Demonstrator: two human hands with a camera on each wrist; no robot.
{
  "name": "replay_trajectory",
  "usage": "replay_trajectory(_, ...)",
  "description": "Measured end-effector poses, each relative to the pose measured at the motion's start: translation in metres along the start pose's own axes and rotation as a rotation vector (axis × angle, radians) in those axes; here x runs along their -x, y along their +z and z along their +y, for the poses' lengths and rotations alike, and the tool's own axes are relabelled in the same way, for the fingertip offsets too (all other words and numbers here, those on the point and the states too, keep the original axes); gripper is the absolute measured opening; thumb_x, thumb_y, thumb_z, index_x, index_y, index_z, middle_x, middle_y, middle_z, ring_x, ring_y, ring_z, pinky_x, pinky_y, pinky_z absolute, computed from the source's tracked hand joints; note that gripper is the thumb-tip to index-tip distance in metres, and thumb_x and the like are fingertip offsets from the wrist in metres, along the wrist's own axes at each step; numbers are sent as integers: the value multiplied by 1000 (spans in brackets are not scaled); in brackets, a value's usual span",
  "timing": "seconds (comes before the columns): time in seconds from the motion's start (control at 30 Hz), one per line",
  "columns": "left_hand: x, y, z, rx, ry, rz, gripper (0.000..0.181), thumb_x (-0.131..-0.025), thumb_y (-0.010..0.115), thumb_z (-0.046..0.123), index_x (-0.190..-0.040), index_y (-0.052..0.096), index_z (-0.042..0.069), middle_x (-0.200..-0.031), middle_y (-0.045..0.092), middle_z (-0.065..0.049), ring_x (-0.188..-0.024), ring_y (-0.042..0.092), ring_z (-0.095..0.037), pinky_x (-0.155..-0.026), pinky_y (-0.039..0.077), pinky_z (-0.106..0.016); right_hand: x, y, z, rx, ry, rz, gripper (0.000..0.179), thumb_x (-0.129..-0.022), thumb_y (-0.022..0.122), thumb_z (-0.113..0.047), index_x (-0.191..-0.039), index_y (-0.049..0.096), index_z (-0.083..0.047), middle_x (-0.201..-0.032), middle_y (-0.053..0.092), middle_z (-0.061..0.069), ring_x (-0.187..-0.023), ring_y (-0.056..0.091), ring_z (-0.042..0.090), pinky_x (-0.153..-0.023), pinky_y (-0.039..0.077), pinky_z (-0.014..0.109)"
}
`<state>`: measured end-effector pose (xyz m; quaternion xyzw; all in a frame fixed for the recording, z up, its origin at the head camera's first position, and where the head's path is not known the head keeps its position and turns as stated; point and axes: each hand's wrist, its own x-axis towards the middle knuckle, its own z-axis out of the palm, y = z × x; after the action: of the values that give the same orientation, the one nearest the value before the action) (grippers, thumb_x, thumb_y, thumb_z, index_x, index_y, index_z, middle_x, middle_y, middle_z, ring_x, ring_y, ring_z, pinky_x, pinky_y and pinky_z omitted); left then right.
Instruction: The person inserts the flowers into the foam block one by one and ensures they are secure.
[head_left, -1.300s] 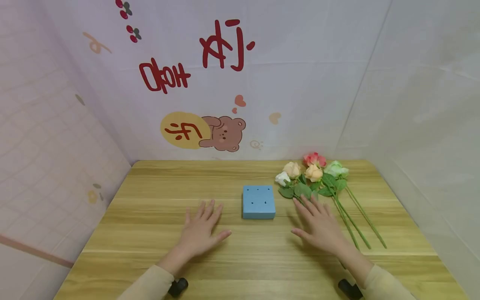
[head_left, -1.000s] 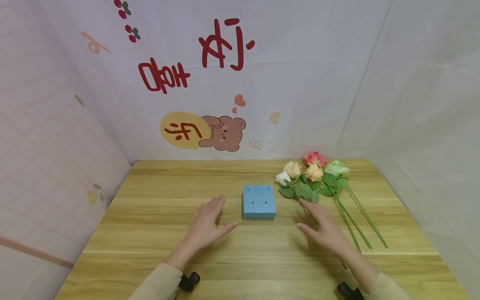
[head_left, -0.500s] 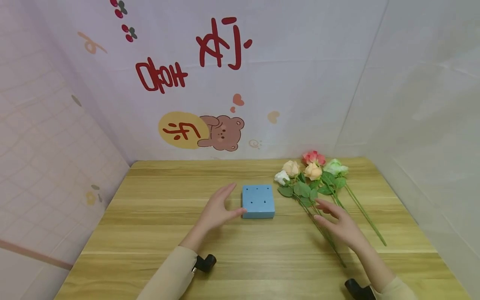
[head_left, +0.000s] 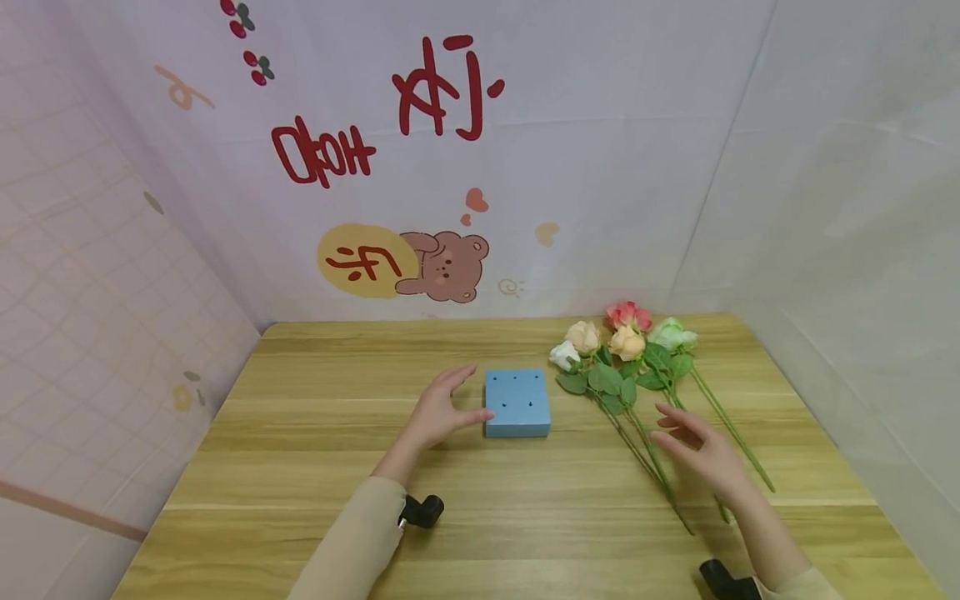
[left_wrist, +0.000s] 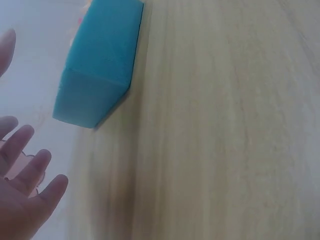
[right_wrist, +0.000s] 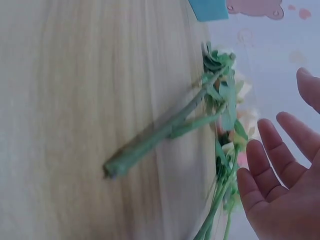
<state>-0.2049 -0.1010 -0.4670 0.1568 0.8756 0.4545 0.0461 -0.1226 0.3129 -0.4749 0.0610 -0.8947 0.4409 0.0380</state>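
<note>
A light blue square block (head_left: 517,398) with several small holes in its top lies at mid-table. My left hand (head_left: 437,412) is at its left side, thumb tip right at the block's near left edge, fingers extended. In the left wrist view, that hand (left_wrist: 30,200) shows relaxed, parted fingers beside the block (left_wrist: 97,65). To the right, artificial roses lie with white (head_left: 565,356), peach (head_left: 627,343), pink (head_left: 628,315) and pale green (head_left: 672,334) heads. My right hand (head_left: 705,458) hovers around their green stems (right_wrist: 150,145), fingers loosely bent and holding nothing.
The wooden table (head_left: 300,467) meets a white printed cloth (head_left: 600,167) at the back, with more cloth along both sides. Black wrist-camera mounts (head_left: 423,511) stick out below each forearm. The rose stems point toward the front right.
My left hand has moved right and forward to the block's side, turning from palm-down. The right hand has shifted right across the stems, its spread fingers now loosely bent. Block and roses stay put.
</note>
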Motion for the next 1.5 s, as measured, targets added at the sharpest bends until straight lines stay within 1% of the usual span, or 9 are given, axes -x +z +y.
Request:
replay_trajectory(0.07, -2, 1, -2, 14, -5, -6, 87, -78, 85, 39, -151, 44, 16, -152, 41, -9, -139, 37, -32, -108, 34, -54, 0, -2, 3, 3, 10, 12, 51, -99, 64, -19, -144, 50, -1, -120, 62, 20, -99, 53, -3, -80, 45, 16)
replay_trajectory(0.17, -5, 4, -5, 18, -11, -21, 87, -79, 85, 35, -152, 43, 16, -153, 39, -10, -139, 36, -31, -109, 33, -53, 1, -5, 8, 1, 9, 30, 50, -99, 64, -17, -143, 50, 1, -119, 61, 20, -96, 52, -6, -78, 44, 14)
replay_trajectory(0.43, -16, 11, -13, 8, 51, -44, 89, -79, 86, 31, -152, 41, 9, -153, 37, -14, -139, 35, -33, -110, 32, -52, 3, -7, 14, -32, -21, 5, 49, -97, 66, -14, -141, 51, 2, -112, 60, 17, -92, 57, 5, -74, 49, 20)
replay_trajectory(0.67, -24, 17, -19, 3, 75, -60, 91, -78, 87, 30, -152, 40, 5, -155, 35, -17, -141, 32, -34, -111, 29, -54, 3, -4, 16, 1, -37, -23, 48, -96, 68, -14, -139, 54, 2, -110, 61, 16, -90, 59, 5, -74, 50, 22)
replay_trajectory(0.87, -28, 18, -16, -6, 76, -84, 92, -77, 87, 33, -152, 41, 6, -155, 35, -15, -142, 30, -35, -112, 27, -54, 7, -2, 19, -18, -63, -61, 45, -93, 71, -9, -133, 58, 5, -105, 60, 13, -86, 58, 7, -72, 50, 24)
replay_trajectory(1.0, -30, 18, -16, -4, 72, -97, 93, -76, 88, 32, -152, 41, 8, -156, 34, -14, -142, 29, -35, -112, 26, -56, 10, -6, 22, -16, -28, -82, 47, -94, 69, -13, -136, 57, 2, -108, 58, 14, -89, 57, 6, -75, 50, 23)
replay_trajectory(1.13, -29, 19, -19, -2, 74, -108, 94, -76, 88, 33, -153, 39, 7, -157, 32, -16, -143, 27, -37, -111, 25, -58, 13, -15, 25, -9, 42, -86, 50, -97, 66, -19, -141, 53, 0, -114, 57, 15, -95, 53, 3, -78, 48, 21)
replay_trajectory(1.27, -28, 20, -21, 5, 77, -111, 93, -76, 88, 33, -152, 40, 7, -156, 33, -16, -143, 26, -38, -112, 24, -59, 14, -24, 32, 27, 79, -66, 51, -98, 65, -23, -142, 51, -1, -117, 57, 14, -97, 51, -1, -77, 48, 21)
replay_trajectory(1.5, -27, 21, -25, 18, 57, -115, 91, -77, 87, 33, -152, 41, 9, -156, 34, -14, -145, 25, -36, -113, 22, -57, 18, -42, 43, 27, 123, -22, 55, -99, 64, -25, -144, 47, 1, -116, 55, 11, -94, 52, -5, -73, 48, 21)
